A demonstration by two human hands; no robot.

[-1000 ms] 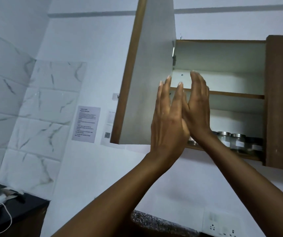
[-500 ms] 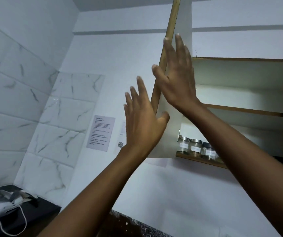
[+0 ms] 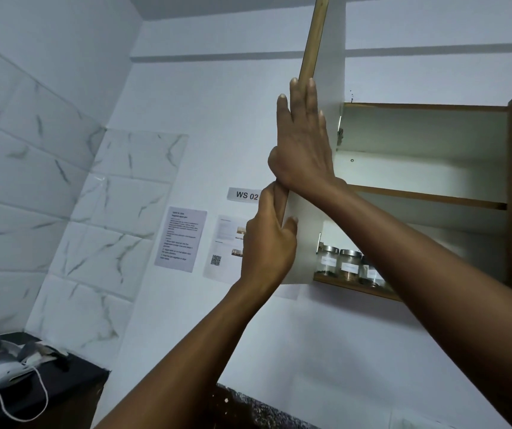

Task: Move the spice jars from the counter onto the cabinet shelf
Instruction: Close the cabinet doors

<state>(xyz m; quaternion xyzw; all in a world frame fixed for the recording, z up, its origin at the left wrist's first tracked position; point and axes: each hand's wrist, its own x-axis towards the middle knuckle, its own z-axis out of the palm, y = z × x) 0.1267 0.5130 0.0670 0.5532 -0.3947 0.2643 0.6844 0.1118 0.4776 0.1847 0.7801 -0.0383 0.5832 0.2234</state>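
Both hands are up on the open cabinet door (image 3: 326, 88), which swings out edge-on toward the camera. The right hand (image 3: 302, 144) lies flat with its fingers spread and pointing up, pressed on the door's wooden edge and white inner face. The left hand (image 3: 268, 243) sits just below it and wraps around that same edge, thumb on the inner side, fingers curled round the outside. The two hands are pretty much touching, right heel over left fingertips.

The spice jars (image 3: 349, 263) are already on the bottom cabinet shelf (image 3: 353, 286), lined up side by side near the hinge side: glass with metal lids and white labels. Three show clearly; the right forearm covers anything further along. The shelf above them looks bare.

On the wall left of the door there's a "WS 02" label (image 3: 245, 195) and two printed sheets (image 3: 180, 239). A headset with a cord (image 3: 7, 370) rests on a dark surface bottom left.
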